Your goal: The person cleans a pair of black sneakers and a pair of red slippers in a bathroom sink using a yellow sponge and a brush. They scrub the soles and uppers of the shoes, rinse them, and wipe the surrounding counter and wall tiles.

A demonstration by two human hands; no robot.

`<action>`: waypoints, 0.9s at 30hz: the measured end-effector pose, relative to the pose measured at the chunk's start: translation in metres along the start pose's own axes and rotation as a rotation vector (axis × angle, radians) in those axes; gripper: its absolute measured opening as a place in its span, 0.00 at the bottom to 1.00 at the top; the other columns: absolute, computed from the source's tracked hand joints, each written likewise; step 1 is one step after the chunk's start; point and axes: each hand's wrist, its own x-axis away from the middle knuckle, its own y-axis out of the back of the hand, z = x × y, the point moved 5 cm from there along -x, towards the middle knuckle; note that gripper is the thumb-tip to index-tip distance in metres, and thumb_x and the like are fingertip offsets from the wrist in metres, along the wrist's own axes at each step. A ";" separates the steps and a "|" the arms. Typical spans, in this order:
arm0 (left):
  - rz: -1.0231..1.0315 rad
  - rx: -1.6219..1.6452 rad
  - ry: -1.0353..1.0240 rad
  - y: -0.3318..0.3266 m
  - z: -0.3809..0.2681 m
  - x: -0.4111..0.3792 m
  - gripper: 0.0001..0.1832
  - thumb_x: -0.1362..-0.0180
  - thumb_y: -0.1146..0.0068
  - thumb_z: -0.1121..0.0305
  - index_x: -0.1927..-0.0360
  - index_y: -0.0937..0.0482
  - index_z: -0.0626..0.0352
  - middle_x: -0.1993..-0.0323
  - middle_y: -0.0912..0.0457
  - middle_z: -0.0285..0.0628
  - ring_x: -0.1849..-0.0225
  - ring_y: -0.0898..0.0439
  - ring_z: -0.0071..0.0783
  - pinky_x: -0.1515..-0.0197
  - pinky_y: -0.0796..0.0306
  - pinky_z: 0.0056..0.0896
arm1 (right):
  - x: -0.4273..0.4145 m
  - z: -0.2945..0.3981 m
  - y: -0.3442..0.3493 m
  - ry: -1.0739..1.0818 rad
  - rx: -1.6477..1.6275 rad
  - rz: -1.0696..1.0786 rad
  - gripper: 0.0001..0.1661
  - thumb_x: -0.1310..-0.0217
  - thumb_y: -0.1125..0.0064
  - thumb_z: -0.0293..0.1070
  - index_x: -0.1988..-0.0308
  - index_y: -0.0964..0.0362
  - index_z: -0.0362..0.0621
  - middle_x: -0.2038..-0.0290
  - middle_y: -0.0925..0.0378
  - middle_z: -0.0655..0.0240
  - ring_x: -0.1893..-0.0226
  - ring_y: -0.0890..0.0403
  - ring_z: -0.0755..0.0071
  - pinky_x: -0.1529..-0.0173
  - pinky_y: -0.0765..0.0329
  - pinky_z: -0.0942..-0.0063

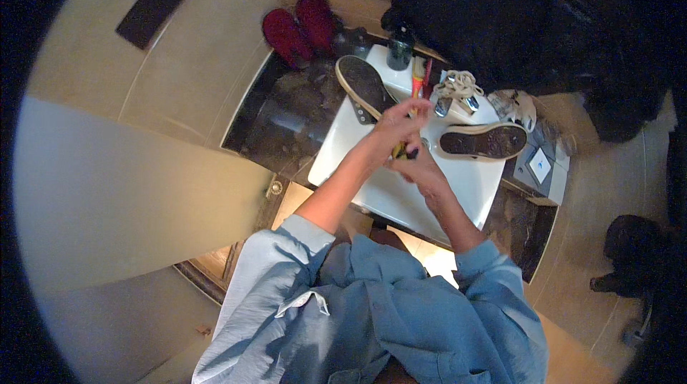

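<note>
My left hand (396, 123) and my right hand (416, 166) are close together over a white washbasin (375, 191). A small yellow and black object (400, 152) shows between them, apparently in my right hand; its shape is mostly hidden. My left hand is blurred and passes in front of a dark canvas shoe (365, 80), lying sole up across the basin's left rim. The other shoe (483, 141) rests on the right rim, also sole up. A brush with a red and yellow handle (417, 80) lies behind the hands.
Behind the basin stand a dark bottle (400, 51) and a bundle of pale shoelaces (459, 86). Crumpled cloth (515, 107) and a grey box (536, 166) sit at the right. Dark red slippers (298, 27) are at the back left of the dark stone counter (279, 110).
</note>
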 end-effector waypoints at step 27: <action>-0.978 -0.538 -0.064 0.174 0.200 -0.032 0.11 0.53 0.45 0.73 0.64 0.25 0.63 0.68 0.24 0.39 0.66 0.24 0.27 0.65 0.29 0.27 | -0.007 -0.075 -0.024 0.000 0.841 -0.088 0.20 0.40 0.54 0.43 0.62 0.35 0.34 0.70 0.23 0.47 0.69 0.20 0.45 0.64 0.25 0.52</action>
